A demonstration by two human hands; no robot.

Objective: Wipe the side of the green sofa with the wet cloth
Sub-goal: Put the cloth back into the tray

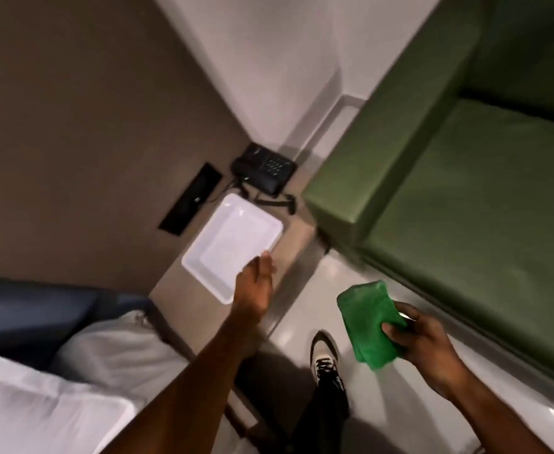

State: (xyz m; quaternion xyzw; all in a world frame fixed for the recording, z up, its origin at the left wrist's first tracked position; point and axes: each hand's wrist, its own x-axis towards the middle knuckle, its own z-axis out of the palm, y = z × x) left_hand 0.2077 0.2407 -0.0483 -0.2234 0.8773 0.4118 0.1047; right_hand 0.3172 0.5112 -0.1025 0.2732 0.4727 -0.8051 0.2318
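The green sofa (449, 165) fills the right side of the head view, its armrest end facing me near the centre. A folded bright green cloth (367, 322) is gripped in my right hand (423, 342), held over the floor just in front of the sofa's seat edge and apart from it. My left hand (256, 286) reaches forward and rests on the near corner of a white tray (223, 237) on the bedside table; I cannot tell whether its fingers grip the rim.
A black telephone (264, 167) with a coiled cord sits behind the tray on the beige bedside table (177, 276). A black wall panel (190, 199) is to the left. White bedding (72, 381) lies lower left. My shoe (325, 355) stands on the glossy floor.
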